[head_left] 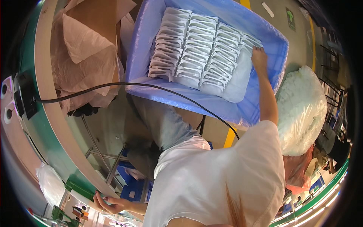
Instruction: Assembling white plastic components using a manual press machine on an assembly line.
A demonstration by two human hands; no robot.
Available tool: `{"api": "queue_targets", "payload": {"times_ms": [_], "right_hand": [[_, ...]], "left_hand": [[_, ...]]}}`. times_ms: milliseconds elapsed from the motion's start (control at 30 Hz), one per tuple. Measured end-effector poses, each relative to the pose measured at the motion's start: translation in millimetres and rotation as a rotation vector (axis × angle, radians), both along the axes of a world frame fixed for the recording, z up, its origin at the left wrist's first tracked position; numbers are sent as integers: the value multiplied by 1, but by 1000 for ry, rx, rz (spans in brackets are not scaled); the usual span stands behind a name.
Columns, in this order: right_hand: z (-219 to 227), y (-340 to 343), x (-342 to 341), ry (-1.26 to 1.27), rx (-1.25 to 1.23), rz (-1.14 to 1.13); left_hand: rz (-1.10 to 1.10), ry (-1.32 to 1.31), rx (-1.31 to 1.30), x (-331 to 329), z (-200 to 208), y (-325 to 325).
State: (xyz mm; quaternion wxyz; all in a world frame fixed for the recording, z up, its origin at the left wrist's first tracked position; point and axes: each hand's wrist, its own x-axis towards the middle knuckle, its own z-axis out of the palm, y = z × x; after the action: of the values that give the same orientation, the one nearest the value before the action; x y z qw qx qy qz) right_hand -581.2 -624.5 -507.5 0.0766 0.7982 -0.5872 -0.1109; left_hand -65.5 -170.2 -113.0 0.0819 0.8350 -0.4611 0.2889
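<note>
My right hand [259, 59] reaches into a blue bin [132, 66] lined with clear plastic film. Its fingers are closed at the end of a white plastic part [250, 40] in the rightmost row. Similar curved white parts [194, 49] stand packed on edge in several rows. Below my right hand, a whitish translucent sheet or bag [239, 77] covers the near part of the rightmost row. Far from the bin, at the lower left, my left hand [109, 205] is beside the workbench edge [81, 160]. Its fingers are apart and nothing shows in them.
A black cable [151, 86] runs from the bench across the bin's near side. Left of the bin stands a cardboard box [100, 22] with brown paper [87, 56]. A large stuffed clear bag [302, 109] sits to the right. A metal-framed stool [113, 166] is below the bench.
</note>
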Motion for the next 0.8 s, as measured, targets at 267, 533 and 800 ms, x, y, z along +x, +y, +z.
{"api": "queue_targets", "payload": {"times_ms": [267,533,800], "right_hand": [[-11,-5,5,-15,-36,68],[1,4,16,97,-98,-247],[-39,-39,-1,62,18,-46]], "left_hand": [[-8,44,-30,0,-1,8],[23,51,-26,-3,0,4],[45,53,-40,-4,1,8]]}}
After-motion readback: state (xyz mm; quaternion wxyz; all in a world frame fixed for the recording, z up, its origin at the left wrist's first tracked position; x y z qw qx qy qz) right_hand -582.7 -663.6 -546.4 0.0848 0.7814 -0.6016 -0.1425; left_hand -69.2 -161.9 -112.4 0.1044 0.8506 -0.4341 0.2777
